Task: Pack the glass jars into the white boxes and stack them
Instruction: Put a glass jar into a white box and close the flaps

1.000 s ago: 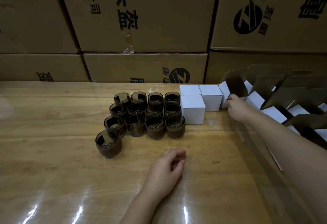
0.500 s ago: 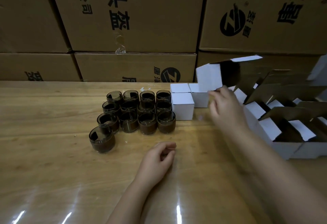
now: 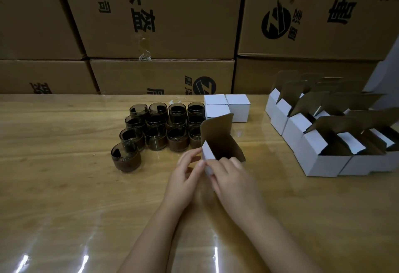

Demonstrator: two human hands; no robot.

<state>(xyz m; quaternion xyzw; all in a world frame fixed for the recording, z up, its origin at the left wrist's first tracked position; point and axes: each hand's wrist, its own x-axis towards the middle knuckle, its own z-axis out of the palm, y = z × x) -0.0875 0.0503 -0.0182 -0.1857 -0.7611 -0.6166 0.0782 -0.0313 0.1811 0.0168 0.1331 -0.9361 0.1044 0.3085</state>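
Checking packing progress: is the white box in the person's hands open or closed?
Open. Both the left hand and right hand hold the box, and its top flap stands upright, exposing the brown interior.

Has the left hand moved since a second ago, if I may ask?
Yes: the left hand moved forward, nearer the jars, and now pinches the open box.

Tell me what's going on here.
A person is readying a white box for packing. Both hands hold it at the table, lid flap upright. The left hand pinches its side flap, and the right hand grips the near edge. The jars stand clustered to the left, none picked up yet. Three closed boxes sit behind them, and more open boxes wait at the right.
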